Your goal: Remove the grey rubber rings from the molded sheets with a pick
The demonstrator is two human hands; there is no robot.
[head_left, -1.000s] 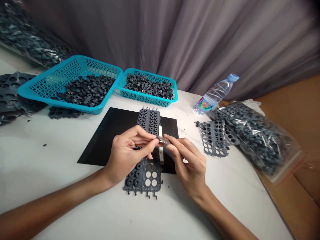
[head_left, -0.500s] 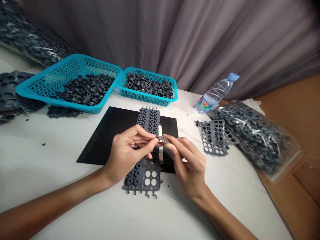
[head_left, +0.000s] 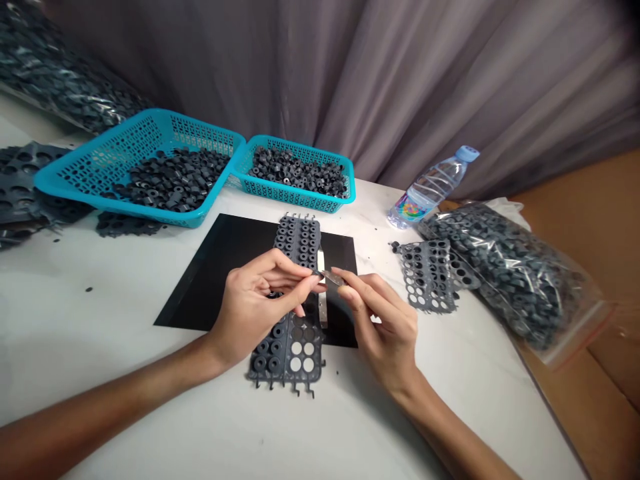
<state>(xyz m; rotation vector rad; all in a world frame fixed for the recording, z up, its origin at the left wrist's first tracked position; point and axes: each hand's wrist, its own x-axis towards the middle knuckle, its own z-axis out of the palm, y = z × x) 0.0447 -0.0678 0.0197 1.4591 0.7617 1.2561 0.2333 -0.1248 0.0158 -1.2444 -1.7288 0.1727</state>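
Note:
Between my left thumb and index finger, my left hand [head_left: 265,290] pinches a small dark rubber piece [head_left: 318,273], mostly covered by the fingertips. My right hand [head_left: 384,317] grips a small flat metal blade [head_left: 334,277], its tip at the edge of that piece. Below both hands lies a dark moulded rubber sheet [head_left: 289,347] with rows of ring-shaped parts and several round openings; my left hand hides its middle. A light-coloured strip [head_left: 323,313] runs along the sheet's right side. Sheet and strip lie over a black mat [head_left: 200,287].
Two blue baskets [head_left: 120,200] [head_left: 295,195] hold loose dark rubber parts at the back. A water bottle [head_left: 430,187], a punched-out rubber sheet [head_left: 425,273] and a full plastic bag [head_left: 520,280] are on the right. More rubber sheets [head_left: 25,187] and another bag [head_left: 65,80] lie left.
My right hand has shifted slightly right with the blade, drawing it a little away from my left fingertips. My left hand stays almost still, keeping its pinch.

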